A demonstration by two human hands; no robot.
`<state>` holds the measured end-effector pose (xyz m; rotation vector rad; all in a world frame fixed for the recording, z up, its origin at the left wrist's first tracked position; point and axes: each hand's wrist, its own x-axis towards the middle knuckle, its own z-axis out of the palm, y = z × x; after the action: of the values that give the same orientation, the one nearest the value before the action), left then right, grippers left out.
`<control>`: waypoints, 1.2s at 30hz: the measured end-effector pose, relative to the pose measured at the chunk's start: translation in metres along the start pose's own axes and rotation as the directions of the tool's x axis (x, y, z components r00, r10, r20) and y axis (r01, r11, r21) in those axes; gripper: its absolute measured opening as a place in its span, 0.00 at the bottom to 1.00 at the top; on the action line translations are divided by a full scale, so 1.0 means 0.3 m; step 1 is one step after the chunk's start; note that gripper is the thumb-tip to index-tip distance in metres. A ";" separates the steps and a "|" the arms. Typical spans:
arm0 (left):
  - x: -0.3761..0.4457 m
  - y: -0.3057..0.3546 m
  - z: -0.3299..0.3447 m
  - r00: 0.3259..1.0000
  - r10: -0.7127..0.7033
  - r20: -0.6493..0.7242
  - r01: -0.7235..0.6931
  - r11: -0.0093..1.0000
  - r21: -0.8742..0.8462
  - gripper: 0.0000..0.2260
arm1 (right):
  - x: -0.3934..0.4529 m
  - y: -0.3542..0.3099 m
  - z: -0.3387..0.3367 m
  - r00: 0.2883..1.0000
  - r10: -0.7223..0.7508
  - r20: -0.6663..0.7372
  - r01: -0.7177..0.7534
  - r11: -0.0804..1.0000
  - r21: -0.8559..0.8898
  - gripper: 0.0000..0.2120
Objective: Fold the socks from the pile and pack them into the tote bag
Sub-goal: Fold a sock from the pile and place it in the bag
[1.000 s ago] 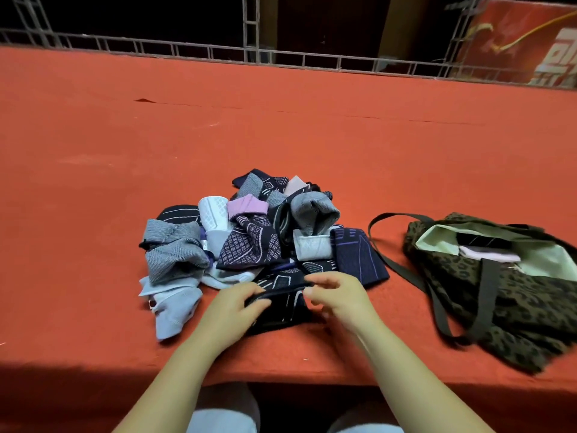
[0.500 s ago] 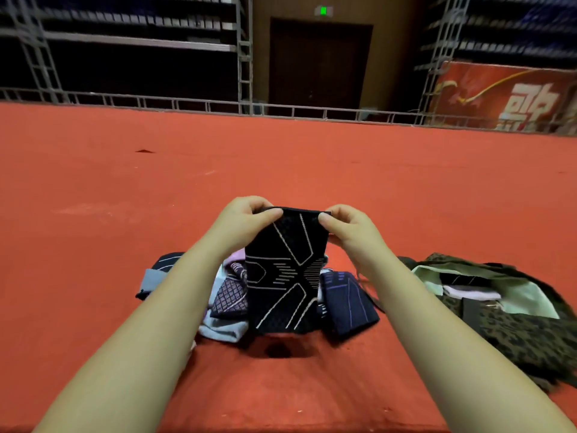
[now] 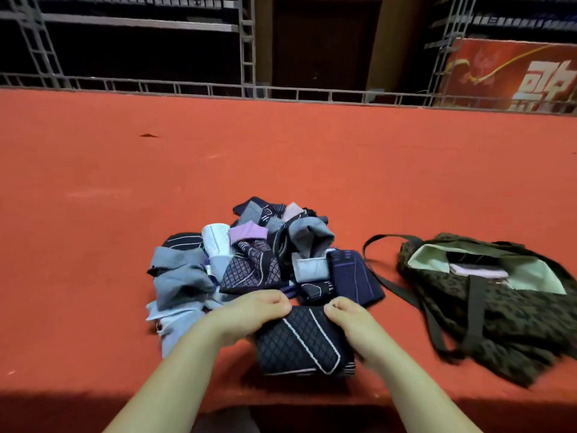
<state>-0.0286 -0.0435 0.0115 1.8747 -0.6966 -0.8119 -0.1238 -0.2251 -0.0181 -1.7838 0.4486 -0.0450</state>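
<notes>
Orange-red cloth covers the table (image 3: pixel 93 189), wide and flat, its near edge dropping into shadow at the bottom of the view. Behind the table, a low metal rail (image 3: pixel 281 90) runs along the far edge, with dark truss frames, a dark door (image 3: pixel 324 42) and a red banner (image 3: pixel 515 76) with white characters at the back right; room is dim. Landmark: sock pile (image 3: pixel 249 264), a loose heap of grey, pale blue, lilac, navy and black patterned socks on the table's near middle. Just in front of the pile, touching its near edge, lies the black sock (image 3: pixel 299 342), quilted diamond knit with pale stripes, flat on the cloth near the table edge. Its long axis looks to run roughly toward and away from the person; stripes slant down to the right; which end is the toe, cannot tell. Left hand (image 3: pixel 249 314) grips the sock's far left corner, fingers curled over it, thumb side hidden. Right hand (image 3: pixel 349 317) grips the far right corner, fingertips curled down on the fabric. Both forearms come in from the bottom. Right of the pile, apart from it, the tote (image 3: pixel 515 323) lies on its side, dark leopard print, pale green lining, mouth open, dark straps trailing toward the pile. A lilac folded sock (image 3: pixel 477 270) and something dark show inside the mouth.
</notes>
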 end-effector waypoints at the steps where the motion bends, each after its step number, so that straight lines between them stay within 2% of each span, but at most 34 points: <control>1: -0.005 -0.052 0.025 0.997 -0.056 0.055 0.057 0.998 -0.014 0.09 | -0.021 0.055 0.020 0.998 0.063 0.019 -0.062 0.998 -0.024 0.09; 4: -0.020 -0.153 0.069 0.953 -0.236 0.193 0.240 0.971 -0.001 0.06 | -0.066 0.170 0.055 0.981 0.190 0.034 -0.185 0.977 -0.105 0.08; 7: -0.017 -0.203 0.070 0.931 -0.313 0.187 0.306 0.950 0.064 0.04 | -0.057 0.178 0.061 0.991 0.130 -0.035 -0.134 0.963 -0.232 0.09; 10: 0.003 -0.218 0.068 0.957 -0.290 0.014 0.288 0.955 0.074 0.05 | -0.022 0.142 0.057 0.994 0.012 -0.109 -0.050 0.932 -0.358 0.11; 14: 0.046 -0.226 0.081 0.954 -0.191 -0.232 0.195 0.981 -0.008 0.07 | 0.004 0.142 0.029 0.973 -0.032 -0.230 -0.098 0.841 -0.532 0.12; 17: 0.077 -0.230 0.088 0.949 -0.151 -0.276 0.167 0.985 0.038 0.08 | -0.002 0.169 0.000 0.950 -0.045 -0.310 -0.146 0.812 -0.565 0.11; 20: 0.095 -0.235 0.091 0.947 -0.123 -0.297 0.175 0.973 0.154 0.09 | -0.004 0.189 -0.003 0.946 -0.055 -0.318 -0.166 0.763 -0.625 0.11; 23: 0.104 -0.241 0.099 0.936 -0.107 -0.335 0.205 0.939 0.275 0.12 | 0.002 0.195 0.004 0.960 -0.083 -0.269 -0.132 0.712 -0.690 0.10; 26: 0.115 -0.226 0.109 0.942 -0.111 -0.318 0.226 0.908 0.353 0.14 | 0.019 0.196 -0.013 0.987 -0.029 -0.155 -0.095 0.673 -0.733 0.13; 28: 0.117 -0.212 0.109 0.963 -0.096 -0.252 0.191 0.901 0.388 0.10 | 0.025 0.187 -0.038 0.997 -0.011 -0.070 -0.043 0.688 -0.724 0.08; 29: 0.116 -0.208 0.108 0.975 -0.081 -0.208 0.152 0.925 0.349 0.09 | 0.027 0.185 -0.054 0.999 -0.013 -0.030 -0.011 0.722 -0.692 0.09; 32: 0.106 -0.192 0.113 0.992 -0.009 -0.123 0.017 0.998 0.065 0.06 | 0.014 0.170 -0.084 0.995 -0.045 0.092 0.080 0.895 -0.439 0.10; 34: 0.105 -0.160 0.119 0.983 0.054 -0.178 -0.048 0.998 0.033 0.04 | 0.002 0.143 -0.089 0.982 -0.084 0.170 0.124 0.963 -0.239 0.13; 36: 0.121 -0.130 0.123 0.954 0.111 -0.279 -0.092 0.993 0.080 0.04 | 0.013 0.106 -0.093 0.967 -0.110 0.229 0.159 0.966 -0.206 0.19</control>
<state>-0.0300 -0.0750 -0.0450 1.9478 -0.6383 -0.4461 -0.1363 -0.2582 -0.0415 -2.0127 0.1792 0.1073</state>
